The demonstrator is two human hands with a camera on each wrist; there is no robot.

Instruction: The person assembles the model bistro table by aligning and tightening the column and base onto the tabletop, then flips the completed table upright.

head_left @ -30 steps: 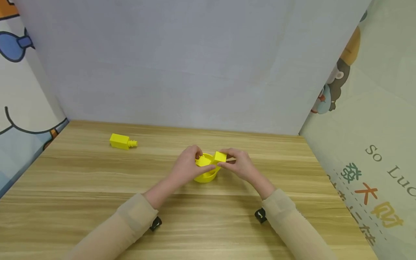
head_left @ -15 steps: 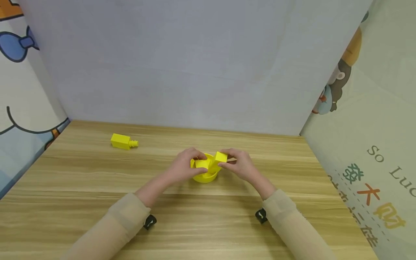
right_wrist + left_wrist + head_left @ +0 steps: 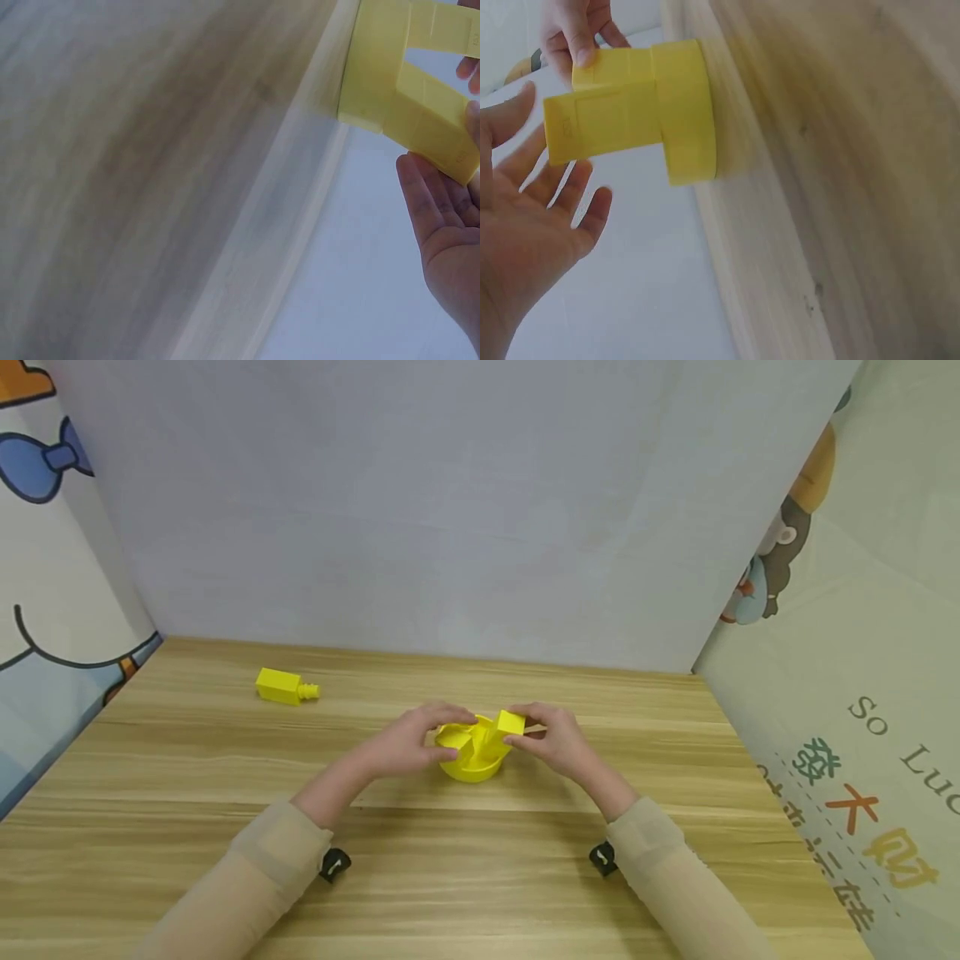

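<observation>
A round yellow shallow dish (image 3: 480, 772) sits on the wooden table, with two yellow rectangular blocks standing up out of it. My right hand (image 3: 553, 742) pinches the right-hand block (image 3: 511, 723) near its top, thumb on one side and fingers on the other. This block leans outward in the right wrist view. Around the left-hand block (image 3: 604, 124) my left hand (image 3: 401, 742) is spread wide, its thumb and fingers apart from the block in the left wrist view. How the blocks' lower ends sit inside the dish is hidden.
A yellow rectangular piece with a narrow ridged end (image 3: 287, 687) lies toward the back left of the table (image 3: 450, 877). A pale grey backdrop (image 3: 420, 527) rises behind the table, and printed cloths hang at both sides.
My left hand has moved left and its fingers have spread away from the left-hand block, which now shows more fully. The right hand keeps its pinch, almost still.
</observation>
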